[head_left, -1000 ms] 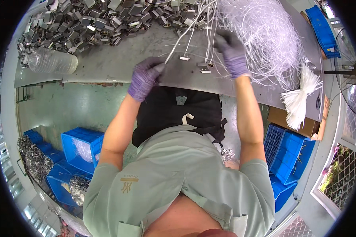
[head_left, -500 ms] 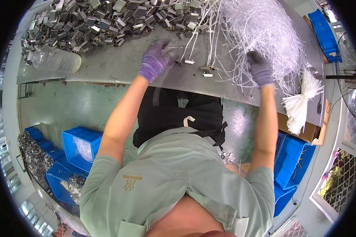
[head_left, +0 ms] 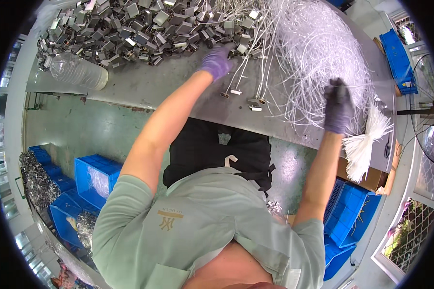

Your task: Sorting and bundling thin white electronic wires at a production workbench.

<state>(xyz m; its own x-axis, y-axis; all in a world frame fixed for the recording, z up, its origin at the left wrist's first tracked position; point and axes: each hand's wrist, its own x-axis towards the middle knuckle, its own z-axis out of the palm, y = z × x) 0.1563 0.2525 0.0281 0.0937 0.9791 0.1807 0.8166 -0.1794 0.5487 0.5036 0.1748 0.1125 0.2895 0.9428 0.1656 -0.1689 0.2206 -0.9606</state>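
My left hand point(head_left: 217, 63), in a purple glove, reaches to the near edge of a heap of small grey metal box-like parts point(head_left: 142, 37). Its fingers are blurred against the heap, so their hold does not show. My right hand point(head_left: 339, 106), in a dark purple glove, is over the right side of a big tangle of clear, thin plastic strands point(head_left: 318, 48). Its fingers are curled closed; what they hold, if anything, is too fine to make out. Between my hands, a few metal parts point(head_left: 256, 102) on white cords point(head_left: 266, 67) lie on the grey table point(head_left: 178, 94).
A clear plastic bottle point(head_left: 79, 71) lies at the table's left. A bundle of white strips point(head_left: 369, 144) hangs over the right edge, above a cardboard box point(head_left: 359, 174). Blue crates point(head_left: 96, 178) stand below on both sides. Another blue bin point(head_left: 398, 60) sits at the far right.
My left hand has moved right and away from me, up to the heap's edge. My right hand has shifted right across the strands. The corded parts appear slightly nearer in the view.
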